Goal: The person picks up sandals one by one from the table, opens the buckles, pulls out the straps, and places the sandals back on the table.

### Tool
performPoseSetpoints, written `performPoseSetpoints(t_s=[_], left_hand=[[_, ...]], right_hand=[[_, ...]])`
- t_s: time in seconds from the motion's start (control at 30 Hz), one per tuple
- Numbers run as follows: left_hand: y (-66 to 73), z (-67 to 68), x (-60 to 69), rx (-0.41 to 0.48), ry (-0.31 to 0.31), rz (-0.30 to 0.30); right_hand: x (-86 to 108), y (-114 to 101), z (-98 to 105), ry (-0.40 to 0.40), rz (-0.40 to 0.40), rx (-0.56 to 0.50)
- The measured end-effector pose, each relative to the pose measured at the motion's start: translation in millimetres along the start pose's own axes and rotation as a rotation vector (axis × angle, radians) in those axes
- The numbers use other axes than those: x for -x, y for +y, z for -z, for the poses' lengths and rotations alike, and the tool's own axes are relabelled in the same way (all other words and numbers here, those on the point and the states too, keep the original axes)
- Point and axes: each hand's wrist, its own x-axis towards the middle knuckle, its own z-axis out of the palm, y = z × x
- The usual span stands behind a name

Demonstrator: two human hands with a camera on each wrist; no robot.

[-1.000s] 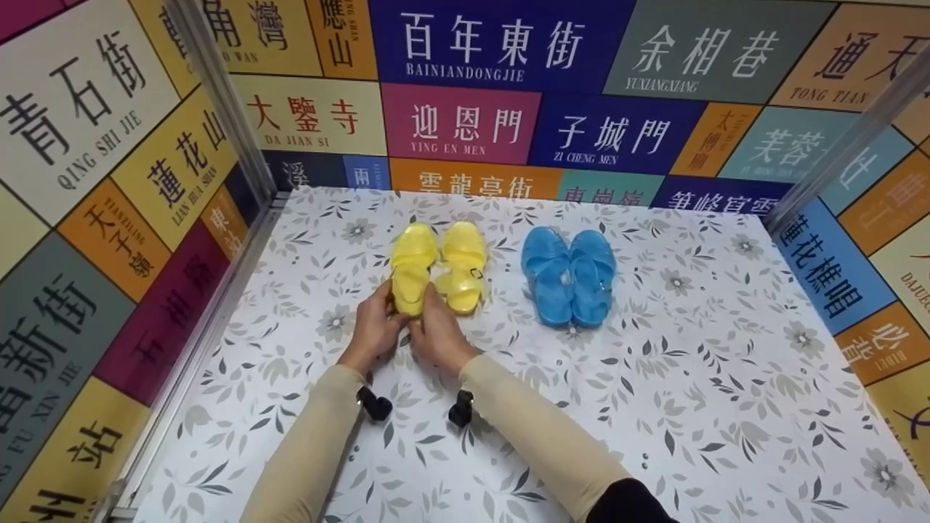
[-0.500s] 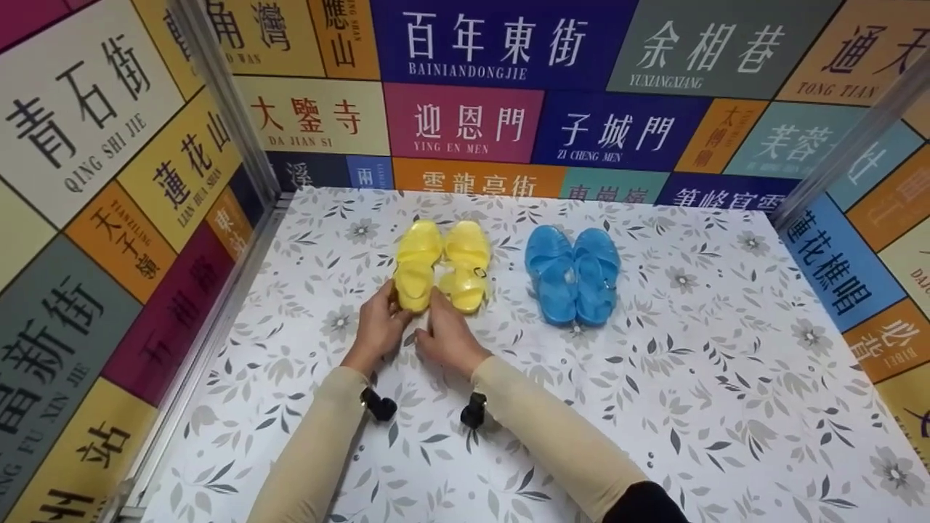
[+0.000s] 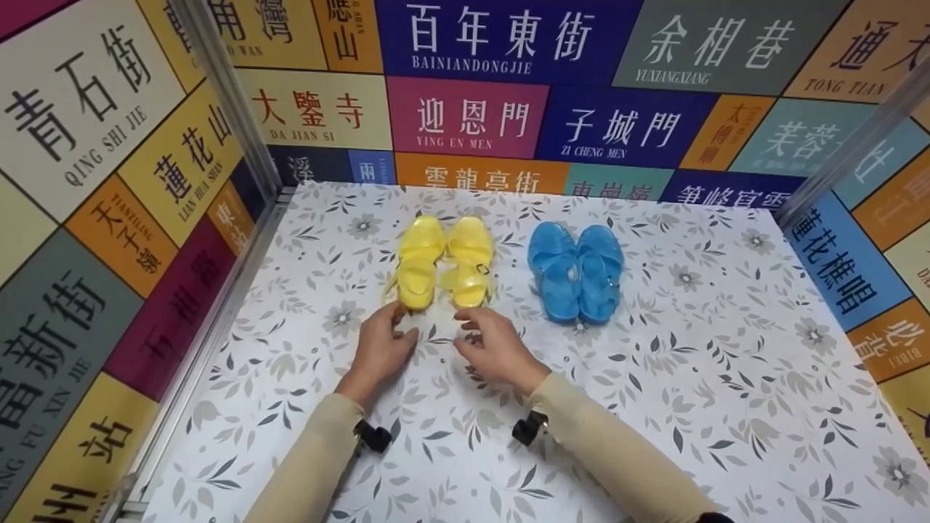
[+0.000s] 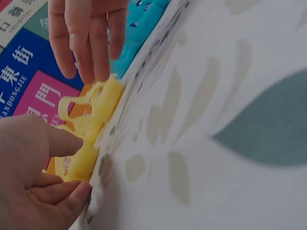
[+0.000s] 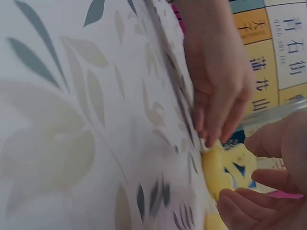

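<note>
Two yellow sandals stand side by side, toes away from me: the left one [image 3: 416,280] and the right one [image 3: 468,254]. My left hand [image 3: 378,349] is just in front of the left sandal's heel, its fingers loosely bent and thumb apart. Whether its fingertips touch the heel I cannot tell. My right hand [image 3: 501,345] is in front of the right sandal, with a gap between thumb and fingers and nothing held. Both hands also appear in the left wrist view, where a yellow sandal [image 4: 84,160] shows behind the left hand's fingers.
A pair of blue sandals [image 3: 577,272] stands together to the right of the yellow pair. The table has a white leaf-patterned cover [image 3: 690,407]. Walls with coloured street-name panels [image 3: 465,116] enclose the back and sides, with a metal post [image 3: 240,94] at the left corner.
Both hands have let go of the left yellow sandal and drawn back toward me, the right hand also moving right. The left sandal now rests beside its mate.
</note>
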Motion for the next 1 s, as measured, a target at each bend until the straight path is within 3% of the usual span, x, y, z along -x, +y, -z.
performPoseSetpoints(t_s=[0.17, 0.3, 0.47, 0.7, 1.0], left_hand=[[12.1, -9.4, 11.2, -0.087, -0.02, -0.111], [25.5, -21.2, 12.4, -0.083, -0.082, -0.134], [38.7, -35.0, 3.6, -0.064, -0.099, -0.14], [41.0, -53.3, -10.3, -0.033, -0.156, -0.015], [51.2, -67.5, -33.7, 0.056, -0.098, 0.154]], right_hand=[[9.6, 11.8, 24.0, 0.084, -0.027, -0.009], [10.9, 24.7, 36.8, 0.102, -0.099, 0.022], [7.4, 40.6, 43.7, 0.086, -0.186, 0.044], [-1.7, 55.3, 39.7, 0.048, -0.292, -0.026], [-29.7, 59.4, 37.1, 0.058, -0.313, -0.075]])
